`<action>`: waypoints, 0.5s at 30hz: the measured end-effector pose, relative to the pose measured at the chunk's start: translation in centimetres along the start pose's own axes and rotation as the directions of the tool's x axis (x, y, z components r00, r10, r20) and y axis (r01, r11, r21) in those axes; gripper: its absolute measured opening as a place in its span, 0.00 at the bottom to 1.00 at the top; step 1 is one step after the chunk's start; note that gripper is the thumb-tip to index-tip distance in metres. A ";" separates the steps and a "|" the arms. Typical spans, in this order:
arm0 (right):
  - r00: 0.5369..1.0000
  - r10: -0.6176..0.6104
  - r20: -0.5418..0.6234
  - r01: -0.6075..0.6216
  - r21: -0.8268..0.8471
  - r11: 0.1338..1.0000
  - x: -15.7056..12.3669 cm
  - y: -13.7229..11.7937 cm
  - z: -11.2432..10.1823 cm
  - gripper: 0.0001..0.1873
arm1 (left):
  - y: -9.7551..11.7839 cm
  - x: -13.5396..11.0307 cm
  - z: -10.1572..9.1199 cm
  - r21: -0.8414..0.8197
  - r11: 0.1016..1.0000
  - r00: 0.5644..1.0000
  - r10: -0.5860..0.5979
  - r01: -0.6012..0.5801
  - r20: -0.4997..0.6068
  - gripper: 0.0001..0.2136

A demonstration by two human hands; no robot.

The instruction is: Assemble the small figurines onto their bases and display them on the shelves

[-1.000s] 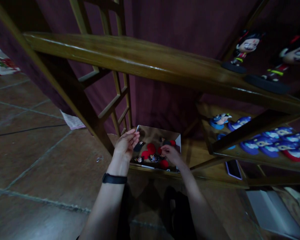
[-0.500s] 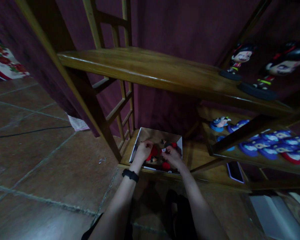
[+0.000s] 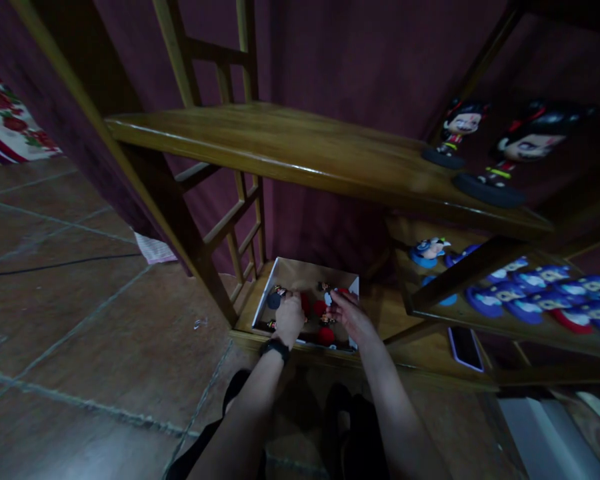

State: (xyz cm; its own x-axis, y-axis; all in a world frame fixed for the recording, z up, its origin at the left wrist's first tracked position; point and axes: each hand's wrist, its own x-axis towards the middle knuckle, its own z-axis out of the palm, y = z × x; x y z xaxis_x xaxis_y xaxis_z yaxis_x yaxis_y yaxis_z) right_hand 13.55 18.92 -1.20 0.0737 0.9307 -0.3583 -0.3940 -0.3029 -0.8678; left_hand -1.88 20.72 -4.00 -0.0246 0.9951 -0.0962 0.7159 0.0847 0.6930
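Observation:
A shallow cardboard box [image 3: 307, 272] with white sides sits on the bottom shelf, holding several small figurines with black hair and red or dark round bases. My left hand [image 3: 291, 317], with a black band at the wrist, reaches into it. Its fingers are bent down and closed among the figurines; what they grip is hidden. To the left of these fingers lies a figurine with a dark base [image 3: 275, 300]. Over the box's right part, my right hand [image 3: 349, 313] pinches a small white piece [image 3: 329, 298] between thumb and fingers. Beneath it are red bases [image 3: 326, 335].
A wooden shelf board [image 3: 280, 143] runs above the box. Two large figurines stand on it at right, the bigger figurine [image 3: 525, 147] nearer. Several blue figurines [image 3: 545, 287] fill a lower shelf. A phone [image 3: 465, 348] lies right of the box.
My left hand has shifted right and toward me inside the box, baring the dark-based figurine at left. My right hand keeps the white piece, and its fingers look a little more extended.

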 end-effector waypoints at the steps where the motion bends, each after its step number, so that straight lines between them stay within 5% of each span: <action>1: 1.000 -0.001 0.002 0.001 -0.001 1.000 0.0 0.0 0.0 0.16 | -0.1 0.1 0.1 -0.128 0.992 1.000 -0.019 0.017 -0.019 0.16; 5: 1.000 -0.007 0.004 0.007 0.026 1.000 -0.1 0.0 0.1 0.15 | -0.7 0.2 0.4 -0.460 0.888 0.996 -0.046 0.009 -0.071 0.15; 12: 0.997 -0.033 -0.071 0.037 0.065 0.997 -0.1 -0.1 -0.1 0.17 | 0.8 0.7 -0.8 -0.484 0.873 0.998 0.065 -0.050 0.016 0.10; 15: 0.989 -0.046 -0.142 0.055 0.063 0.996 -0.2 -0.3 -0.1 0.17 | 2.3 1.0 -1.5 -0.706 0.708 0.989 0.125 -0.032 0.080 0.09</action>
State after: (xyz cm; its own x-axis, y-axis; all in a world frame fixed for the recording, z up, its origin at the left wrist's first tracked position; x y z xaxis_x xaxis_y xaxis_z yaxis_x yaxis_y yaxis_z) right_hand 13.73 18.86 -0.90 0.2209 0.9050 -0.3637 -0.4464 -0.2377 -0.8627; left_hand -1.29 21.95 -1.41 0.1203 0.9906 -0.0657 0.0149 0.0644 0.9978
